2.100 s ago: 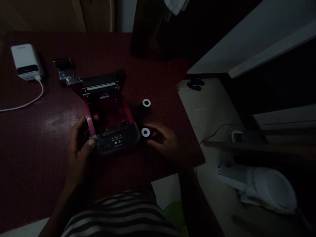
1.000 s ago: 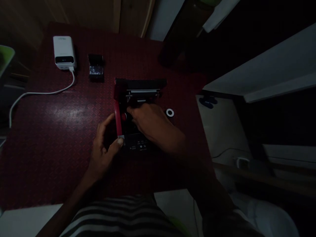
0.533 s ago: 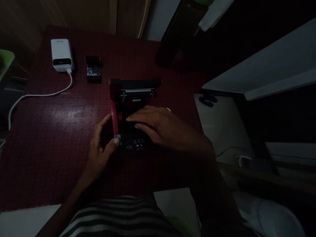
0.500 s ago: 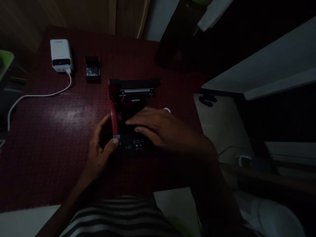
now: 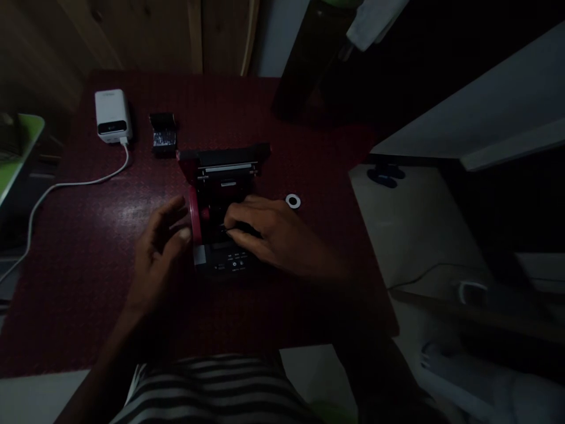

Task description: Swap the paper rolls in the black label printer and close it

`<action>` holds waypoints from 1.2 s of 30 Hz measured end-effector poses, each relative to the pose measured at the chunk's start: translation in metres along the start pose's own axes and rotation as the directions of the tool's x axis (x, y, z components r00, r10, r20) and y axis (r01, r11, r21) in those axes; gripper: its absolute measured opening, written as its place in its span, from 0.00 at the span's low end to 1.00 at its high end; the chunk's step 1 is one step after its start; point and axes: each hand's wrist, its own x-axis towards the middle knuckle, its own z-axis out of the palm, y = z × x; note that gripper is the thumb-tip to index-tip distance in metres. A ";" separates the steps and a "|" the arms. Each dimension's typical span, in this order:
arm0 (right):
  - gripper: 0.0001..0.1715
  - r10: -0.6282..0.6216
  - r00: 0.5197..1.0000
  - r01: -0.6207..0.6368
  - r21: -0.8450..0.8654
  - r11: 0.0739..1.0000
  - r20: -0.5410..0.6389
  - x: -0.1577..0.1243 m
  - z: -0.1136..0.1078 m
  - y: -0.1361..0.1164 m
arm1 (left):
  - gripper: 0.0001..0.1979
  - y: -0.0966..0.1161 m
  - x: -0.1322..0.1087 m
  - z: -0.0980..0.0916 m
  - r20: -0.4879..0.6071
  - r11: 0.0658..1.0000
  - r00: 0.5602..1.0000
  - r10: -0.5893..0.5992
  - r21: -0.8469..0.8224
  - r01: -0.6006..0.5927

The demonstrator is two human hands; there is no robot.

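A red-and-black machine that looks like a small label printer (image 5: 227, 259) stands on the table with its lid (image 5: 225, 156) raised. Buttons and white markings show on its front panel. My right hand (image 5: 282, 235) reaches into the machine's dark inside, thumb and forefinger pressed together. What they pinch, if anything, is too dark to make out. Just off the machine's red left wall (image 5: 195, 215), my left hand (image 5: 154, 259) is held with its fingers apart and nothing in it. Right of the machine lies a white ring with a dark centre (image 5: 292, 201).
At the back left, a white power bank (image 5: 112, 115) has a white cable (image 5: 88, 182) plugged in. Beside it sits a small black object, partly shiny (image 5: 164, 136). A tall dark bottle-like object (image 5: 300, 70) stands at the back right. The red table (image 5: 110, 318) ends near my striped shirt.
My left hand has come off the machine's left side and moved slightly left. My right fingers have curled into a pinch inside the machine. The view has shifted, and the white ring shows whole.
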 end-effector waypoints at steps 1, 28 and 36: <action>0.12 -0.015 1.000 0.015 0.002 1.000 -0.023 -0.002 0.001 0.001 | 0.25 0.002 0.008 -0.001 -0.022 0.999 0.999 0.042 0.025 -0.042; 0.12 -0.251 0.822 -0.050 -0.503 0.863 -0.512 -0.055 0.060 -0.020 | 0.34 -0.003 -0.006 0.019 0.018 0.970 0.975 -0.220 -0.106 0.220; 0.10 -0.158 0.846 -0.075 -0.406 0.911 -0.510 -0.050 0.058 -0.025 | 0.33 0.003 -0.008 0.017 0.050 0.968 0.970 -0.238 -0.075 0.241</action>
